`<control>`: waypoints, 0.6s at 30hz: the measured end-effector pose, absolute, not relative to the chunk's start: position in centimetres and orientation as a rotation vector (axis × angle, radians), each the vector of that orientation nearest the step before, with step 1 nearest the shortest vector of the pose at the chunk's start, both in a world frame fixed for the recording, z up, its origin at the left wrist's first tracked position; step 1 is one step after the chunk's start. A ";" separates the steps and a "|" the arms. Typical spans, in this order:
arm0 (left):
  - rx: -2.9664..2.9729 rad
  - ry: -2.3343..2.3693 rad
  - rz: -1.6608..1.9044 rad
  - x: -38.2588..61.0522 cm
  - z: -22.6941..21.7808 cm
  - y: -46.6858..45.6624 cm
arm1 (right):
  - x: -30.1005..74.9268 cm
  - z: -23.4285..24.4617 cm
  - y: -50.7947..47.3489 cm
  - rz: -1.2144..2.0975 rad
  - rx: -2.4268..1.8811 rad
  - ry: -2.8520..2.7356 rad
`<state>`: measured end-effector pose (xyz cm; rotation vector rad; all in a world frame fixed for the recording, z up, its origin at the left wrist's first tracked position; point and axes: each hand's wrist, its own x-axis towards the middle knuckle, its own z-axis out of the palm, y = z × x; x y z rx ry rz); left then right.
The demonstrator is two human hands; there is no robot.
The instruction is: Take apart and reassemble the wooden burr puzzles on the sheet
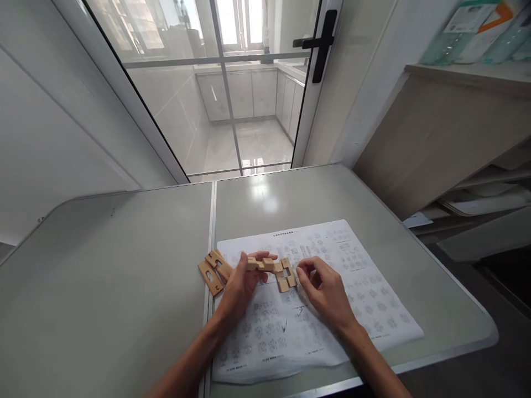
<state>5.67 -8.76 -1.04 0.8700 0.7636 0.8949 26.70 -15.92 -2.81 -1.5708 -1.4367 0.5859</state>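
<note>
My left hand (244,282) is closed around a notched light-wood puzzle piece (263,265), held out over the printed sheet. Just right of that piece is a second light-wood puzzle piece (286,275), frame-like with a hole in its middle. The two look close together or touching; I cannot tell which. My right hand (326,290) has its fingers curled in a pinch, tips at the right edge of the frame-like piece. Whether something is between those fingertips is hidden. Left of my left hand lie two flat slotted wooden pieces (211,277), one marked 2, overlapping each other.
A large printed paper sheet (373,309) with rows of small diagrams lies under my hands on the grey-green table (136,287). A metal seam runs across the tabletop. Beyond stands a glazed door with a black handle (323,44). At right is a wooden shelf unit (435,132).
</note>
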 end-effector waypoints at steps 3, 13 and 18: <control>0.764 0.724 0.884 5.9 -0.7 -8.5 | 26.9 -2.9 -15.9 0.564 -1.509 -1.536; 0.772 0.776 0.834 5.8 -0.7 -8.3 | 27.8 -3.2 -16.0 0.660 -1.375 -1.855; 0.912 0.782 0.771 5.7 -1.4 -8.8 | 28.2 -3.2 -16.1 0.706 -1.383 -1.865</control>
